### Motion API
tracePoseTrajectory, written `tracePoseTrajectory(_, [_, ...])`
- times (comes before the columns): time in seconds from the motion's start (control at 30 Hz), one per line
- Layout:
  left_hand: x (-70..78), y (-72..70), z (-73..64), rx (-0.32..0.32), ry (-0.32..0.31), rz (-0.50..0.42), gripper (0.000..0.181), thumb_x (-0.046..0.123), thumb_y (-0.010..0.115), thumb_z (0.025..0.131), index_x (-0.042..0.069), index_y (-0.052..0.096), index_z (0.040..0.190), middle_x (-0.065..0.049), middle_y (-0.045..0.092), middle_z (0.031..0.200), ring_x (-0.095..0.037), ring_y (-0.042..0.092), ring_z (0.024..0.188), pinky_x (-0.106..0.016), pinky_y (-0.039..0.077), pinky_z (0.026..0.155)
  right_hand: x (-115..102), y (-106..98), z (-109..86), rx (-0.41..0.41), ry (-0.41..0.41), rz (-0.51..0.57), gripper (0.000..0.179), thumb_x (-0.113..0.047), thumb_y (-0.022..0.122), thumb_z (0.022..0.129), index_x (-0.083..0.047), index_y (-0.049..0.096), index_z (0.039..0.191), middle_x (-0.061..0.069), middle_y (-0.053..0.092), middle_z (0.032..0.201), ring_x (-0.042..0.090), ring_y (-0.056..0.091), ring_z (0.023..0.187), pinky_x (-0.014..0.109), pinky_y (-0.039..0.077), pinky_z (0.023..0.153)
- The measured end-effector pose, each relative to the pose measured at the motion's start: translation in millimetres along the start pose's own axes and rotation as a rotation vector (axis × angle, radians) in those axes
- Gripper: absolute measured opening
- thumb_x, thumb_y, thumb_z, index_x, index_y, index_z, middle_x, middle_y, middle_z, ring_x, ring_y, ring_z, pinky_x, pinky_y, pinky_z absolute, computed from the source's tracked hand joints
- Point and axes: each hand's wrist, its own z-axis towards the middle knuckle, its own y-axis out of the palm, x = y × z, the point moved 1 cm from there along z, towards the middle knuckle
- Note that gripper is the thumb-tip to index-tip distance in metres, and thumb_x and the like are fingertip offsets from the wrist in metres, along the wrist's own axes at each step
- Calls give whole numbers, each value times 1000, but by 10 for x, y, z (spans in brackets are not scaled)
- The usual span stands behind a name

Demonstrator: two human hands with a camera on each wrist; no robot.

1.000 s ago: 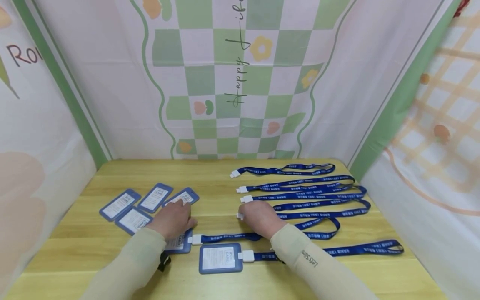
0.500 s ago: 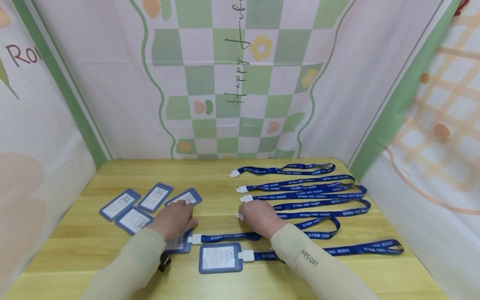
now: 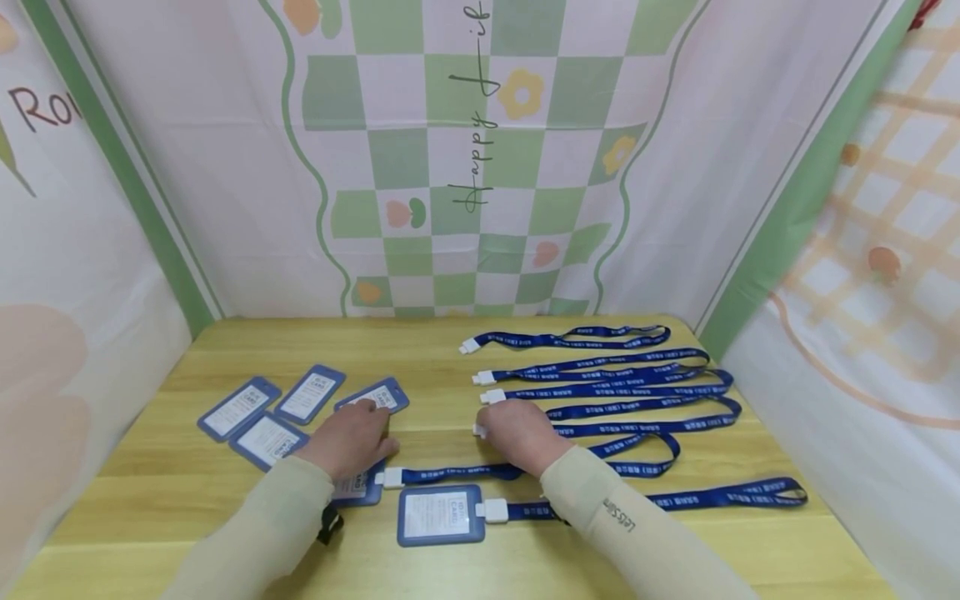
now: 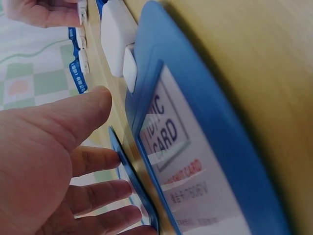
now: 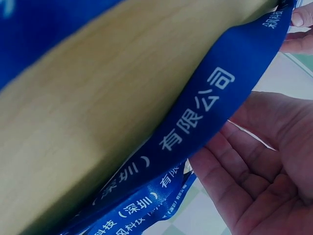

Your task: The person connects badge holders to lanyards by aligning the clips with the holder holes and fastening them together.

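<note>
Two lanyard badges point(image 3: 441, 514), one half-hidden by left hand point(image 3: 348, 439), fingers spread on loose badge point(image 3: 388, 395), right hand point(image 3: 521, 433) pinching clip point(image 3: 478, 431)

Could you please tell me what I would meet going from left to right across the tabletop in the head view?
Leftmost blue card holder, left hand, nearest card holder, right hand, looped end of the nearest lanyard.
</note>
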Motion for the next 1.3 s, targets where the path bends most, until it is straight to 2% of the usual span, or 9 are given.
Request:
tracePoseTrajectory(0.2, [22,-5,1,-6,23,-4,49,41,69,100,3,66,131,-22,64,132,-39,65,118,-57,55,103,-1,-5,-8,-4,-2,-3,9,-16,71,100,-18,80,98,-6,71,77,7,55,65,28,62,75])
tracePoseTrajectory(0.47, [65,-4,1,5,48,-14,32,38,71,99,9,70,112,-14,68,116,-31,67,104,-52,59,96,-5,-8,-19,-2,0,4,11,-15,70,100,-17,80,98,-7,70,76,7,55,64,27,61,74])
tracePoseTrajectory(0.6, [81,-5,7,17,59,-18,30,38,71,99,10,69,110,-14,68,118,-30,67,106,-51,58,98,-3,-5,-19,2,-4,1,11,-15,70,100,-17,80,99,-7,69,75,7,55,64,27,62,74])
tracePoseTrajectory(0.8, [108,3,12,25,75,-26,34,37,72,98,7,69,115,-16,69,122,-33,67,112,-51,58,101,-4,-12,-20,11,-8,3,9,-15,71,99,-17,80,98,-6,71,77,7,56,65,27,62,75])
tracePoseTrajectory(0.93, [127,5,20,21,85,-29,35,36,73,98,6,69,116,-16,70,120,-32,68,111,-50,58,101,-1,-7,-21,14,-7,2,9,-15,72,99,-17,80,99,-6,72,79,6,57,66,28,63,77])
tracePoseTrajectory(1.17, [150,20,45,-1,68,-12,39,38,73,98,7,68,121,-15,70,123,-32,66,116,-50,56,104,-4,10,-15,50,-27,-21,13,-11,71,98,-17,78,88,-6,71,74,6,56,63,27,61,68])
tracePoseTrajectory(1.3, [171,18,49,-7,70,-15,38,37,73,98,7,68,120,-15,70,123,-32,66,116,-50,56,104,-2,16,-15,53,-25,-24,13,-11,71,97,-17,78,88,-6,70,74,6,55,62,26,60,68])
